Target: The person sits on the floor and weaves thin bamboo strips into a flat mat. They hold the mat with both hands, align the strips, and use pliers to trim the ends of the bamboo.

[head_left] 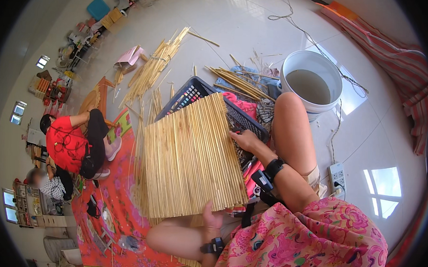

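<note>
Informal craft workshop with glossy tiled floor [234, 26], stalk panel [193, 161] in front of a dark basket [249, 120], bundled stalks [160, 60] beyond it, white bucket [311, 85] right of it, floral mat [126, 187] and seated co-worker [68, 143] left

A roughly rectangular reed-stalk mat [191, 156], straw-yellow with browner patches, spreads flat, its stalks packed side by side and slightly uneven at the ends; it hides the near corner of a dark plastic basket [248, 120].

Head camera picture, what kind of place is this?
Probably an indoor handicraft workspace: there's a panel of straw-coloured sticks, a bundle of similar sticks on the tiled floor, and a plastic basket beside the panel.
</note>
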The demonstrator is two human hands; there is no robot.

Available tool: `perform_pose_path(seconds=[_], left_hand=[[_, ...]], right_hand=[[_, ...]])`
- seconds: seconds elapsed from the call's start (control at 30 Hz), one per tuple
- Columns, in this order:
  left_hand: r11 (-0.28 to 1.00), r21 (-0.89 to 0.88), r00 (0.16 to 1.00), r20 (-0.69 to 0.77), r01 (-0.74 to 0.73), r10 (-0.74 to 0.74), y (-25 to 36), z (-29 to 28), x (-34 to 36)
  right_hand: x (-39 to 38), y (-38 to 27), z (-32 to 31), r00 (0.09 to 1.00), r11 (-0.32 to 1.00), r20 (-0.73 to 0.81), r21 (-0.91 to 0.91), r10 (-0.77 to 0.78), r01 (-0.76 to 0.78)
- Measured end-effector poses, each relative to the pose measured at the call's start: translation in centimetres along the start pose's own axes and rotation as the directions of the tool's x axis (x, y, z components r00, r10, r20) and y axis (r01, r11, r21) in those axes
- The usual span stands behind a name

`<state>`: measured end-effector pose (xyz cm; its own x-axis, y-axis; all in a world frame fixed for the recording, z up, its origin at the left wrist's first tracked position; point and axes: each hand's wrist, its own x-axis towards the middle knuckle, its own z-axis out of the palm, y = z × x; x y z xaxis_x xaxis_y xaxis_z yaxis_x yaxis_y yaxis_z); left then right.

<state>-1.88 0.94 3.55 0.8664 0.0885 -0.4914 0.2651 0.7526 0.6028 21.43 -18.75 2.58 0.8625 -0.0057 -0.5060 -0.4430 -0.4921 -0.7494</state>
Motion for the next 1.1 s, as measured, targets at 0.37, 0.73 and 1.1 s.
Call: perform_pose_path(seconds=[0.37, 0.73, 1.1], left_hand=[[1.000, -0.001, 0.999, 0.042, 0.026, -0.026, 0.5, 1.1, -0.3], [1.000, -0.008, 0.997, -0.074, -0.024, 0.024, -0.2, 0.1, 0.2], [1.000, -0.001, 1.000, -0.021, -0.006, 0.006, 0.0, 0.5, -0.2]], right_hand=[[-1.8, -1.6, -0.3, 0.998, 0.997, -0.048, -0.060, 0.036, -0.039], [0.2, 0.9, 0.8, 0.997, 0.997, 0.057, 0.057, 0.049, -0.053], [-1.1, -0.9, 0.0, 0.998, 0.994, -0.052, -0.104, 0.022, -0.027]])
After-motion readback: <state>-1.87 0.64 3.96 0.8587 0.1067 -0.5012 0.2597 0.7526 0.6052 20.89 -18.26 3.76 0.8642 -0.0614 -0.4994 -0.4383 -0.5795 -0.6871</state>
